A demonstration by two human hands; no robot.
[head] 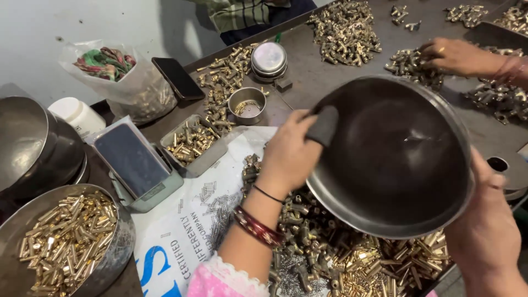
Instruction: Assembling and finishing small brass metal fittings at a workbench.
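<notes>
A wide, shallow steel bowl (393,157) is held tipped on edge above a heap of brass fittings (341,258), its hollow turned toward the camera and empty. The left hand (289,157) is clenched on the bowl's left rim, a dark fingertip cover hooked over the lip; the right hand (487,231) cups the lower right rim from behind, fingers closed on the edge as far as can be seen. The bowl looks stiff, thin-walled and fairly light when empty, but its polished metal is probably slick, so a hold on two opposite points of the rolled rim seems the surest. The fittings below the bowl are small, hard and dense; in bulk they would likely weigh heavily and slide freely. Left of the bowl, a printed white sack (187,231) lies on the worktop (308,71), and beyond the bowl another person's hand (459,55) rests on a further pile of fittings.
</notes>
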